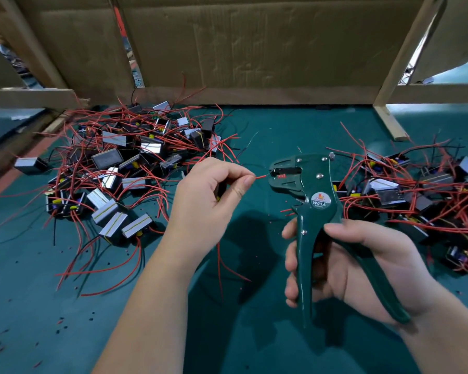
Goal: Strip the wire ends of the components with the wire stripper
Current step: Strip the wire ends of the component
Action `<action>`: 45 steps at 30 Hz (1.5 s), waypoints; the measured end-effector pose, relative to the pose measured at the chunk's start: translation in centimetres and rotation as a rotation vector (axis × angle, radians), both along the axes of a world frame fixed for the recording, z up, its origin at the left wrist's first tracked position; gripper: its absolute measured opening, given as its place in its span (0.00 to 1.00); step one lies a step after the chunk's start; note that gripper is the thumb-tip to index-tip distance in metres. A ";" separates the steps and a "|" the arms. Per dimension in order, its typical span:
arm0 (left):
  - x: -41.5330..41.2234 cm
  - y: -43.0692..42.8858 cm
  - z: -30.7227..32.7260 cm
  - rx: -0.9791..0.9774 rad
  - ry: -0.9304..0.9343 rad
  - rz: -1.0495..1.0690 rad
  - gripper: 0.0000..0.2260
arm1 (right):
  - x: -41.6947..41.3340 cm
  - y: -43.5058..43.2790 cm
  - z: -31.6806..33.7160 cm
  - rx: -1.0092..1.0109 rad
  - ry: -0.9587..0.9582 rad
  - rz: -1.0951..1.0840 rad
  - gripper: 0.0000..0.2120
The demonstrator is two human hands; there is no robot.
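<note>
My left hand (214,193) pinches a thin red wire (260,176) between thumb and forefinger, and a small dark component sits half hidden in its palm. The wire's tip reaches into the jaws of the dark green wire stripper (312,195). My right hand (349,263) grips both handles of the stripper and holds it upright, jaws pointing left. A large heap of small block components with red and black wires (125,168) lies to the left. A second heap of the same components (416,195) lies to the right.
The green table mat (65,306) carries scattered bits of red and black insulation. Cardboard panels (254,49) and wooden frame posts (389,122) wall off the back. Loose red wires trail toward me under my left forearm.
</note>
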State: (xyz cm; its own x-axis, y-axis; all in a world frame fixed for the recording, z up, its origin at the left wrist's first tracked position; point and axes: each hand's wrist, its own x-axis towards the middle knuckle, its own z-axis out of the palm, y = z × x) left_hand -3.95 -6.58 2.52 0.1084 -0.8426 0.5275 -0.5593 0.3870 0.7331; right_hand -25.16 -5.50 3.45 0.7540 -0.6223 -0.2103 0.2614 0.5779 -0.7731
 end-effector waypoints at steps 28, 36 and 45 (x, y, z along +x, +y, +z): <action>-0.5 0.2 0.8 -0.030 -0.104 -0.009 0.03 | 0.5 0.7 0.5 -0.023 0.117 -0.034 0.22; -1.2 0.3 -0.4 0.132 -0.005 -0.040 0.09 | 1.6 0.9 0.1 0.025 0.067 -0.250 0.20; -2.8 -0.1 -0.2 0.238 0.683 -0.220 0.06 | 1.6 1.1 -0.2 0.092 -0.211 0.060 0.28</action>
